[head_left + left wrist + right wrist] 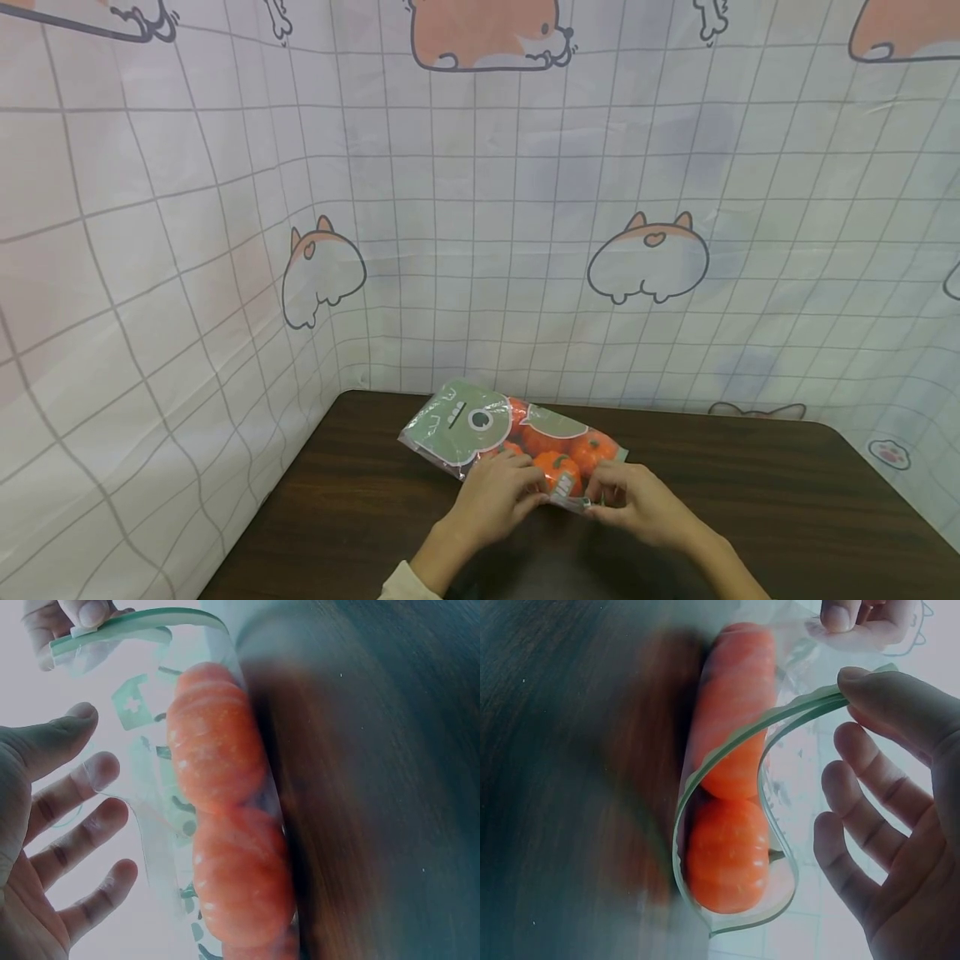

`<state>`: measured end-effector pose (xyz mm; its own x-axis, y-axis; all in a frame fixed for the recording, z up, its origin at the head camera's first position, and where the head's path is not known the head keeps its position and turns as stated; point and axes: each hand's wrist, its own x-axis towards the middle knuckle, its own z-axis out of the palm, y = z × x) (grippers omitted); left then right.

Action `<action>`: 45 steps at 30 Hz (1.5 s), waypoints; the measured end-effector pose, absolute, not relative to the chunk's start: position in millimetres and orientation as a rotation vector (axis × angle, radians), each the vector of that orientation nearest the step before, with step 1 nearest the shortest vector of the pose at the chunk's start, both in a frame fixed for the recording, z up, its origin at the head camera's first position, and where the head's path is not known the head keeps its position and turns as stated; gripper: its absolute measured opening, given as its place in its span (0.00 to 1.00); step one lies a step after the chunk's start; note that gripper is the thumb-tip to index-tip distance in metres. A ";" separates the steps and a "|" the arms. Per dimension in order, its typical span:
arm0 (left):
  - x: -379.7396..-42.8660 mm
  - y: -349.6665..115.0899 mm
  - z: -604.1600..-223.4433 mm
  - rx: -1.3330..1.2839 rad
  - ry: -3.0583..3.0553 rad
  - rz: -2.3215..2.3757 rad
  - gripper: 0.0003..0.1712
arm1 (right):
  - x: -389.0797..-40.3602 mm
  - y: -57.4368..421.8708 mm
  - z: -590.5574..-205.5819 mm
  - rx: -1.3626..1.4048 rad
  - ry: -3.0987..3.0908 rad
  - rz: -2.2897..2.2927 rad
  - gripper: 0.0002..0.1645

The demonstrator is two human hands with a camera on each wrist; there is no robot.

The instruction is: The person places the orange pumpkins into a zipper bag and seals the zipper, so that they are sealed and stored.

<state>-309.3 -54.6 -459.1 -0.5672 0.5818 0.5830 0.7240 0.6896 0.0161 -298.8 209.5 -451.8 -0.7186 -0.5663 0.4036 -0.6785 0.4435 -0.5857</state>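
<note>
A clear zip bag with a green cartoon print (pixel 457 421) lies on the dark table, holding several small orange pumpkins (pixel 557 471). My right hand (pixel 900 776) pinches one end of its green zip strip (pixel 739 739) between thumb and forefinger; the other fingers are spaced apart. The bag's mouth gapes in a loop in front of a pumpkin (pixel 729 855) with a dark stem. My left hand (pixel 56 817) is at the bag's near left side. Its thumb stands apart from the forefinger, whose tip touches the clear film. Behind the film are more pumpkins (pixel 217 746).
The dark wooden table (pixel 337 500) runs up to a white grid-patterned cloth (pixel 480 250) with cartoon dogs at the back. The same cloth hangs along the left side. The table's left edge slants toward the front.
</note>
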 end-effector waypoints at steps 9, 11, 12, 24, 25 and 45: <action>-308.7 -54.8 -458.1 -0.983 -2.360 -0.316 0.06 | -298.8 208.8 -452.2 1.080 -2.552 1.140 0.10; -308.7 -54.7 -457.7 -0.979 -2.359 -0.315 0.06 | -298.8 208.9 -452.0 1.074 -2.555 1.142 0.10; -308.6 -54.6 -457.5 -0.978 -2.358 -0.315 0.06 | -298.7 209.0 -451.9 1.072 -2.555 1.140 0.10; -311.1 -57.2 -455.7 -0.982 -2.336 -0.389 0.07 | -301.2 210.3 -453.8 1.070 -2.542 1.086 0.13; -311.5 -57.5 -455.4 -0.983 -2.333 -0.397 0.07 | -301.3 210.2 -453.9 1.067 -2.546 1.078 0.13; -316.3 -64.5 -453.3 -0.966 -2.349 -0.553 0.06 | -303.8 215.1 -456.2 0.993 -2.658 0.984 0.10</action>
<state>-316.3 -64.5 -453.3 -0.6002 0.5137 0.6131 0.7333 0.6596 0.1651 -303.8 215.1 -456.2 -0.7728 -0.5370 0.3381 -0.6277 0.5686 -0.5317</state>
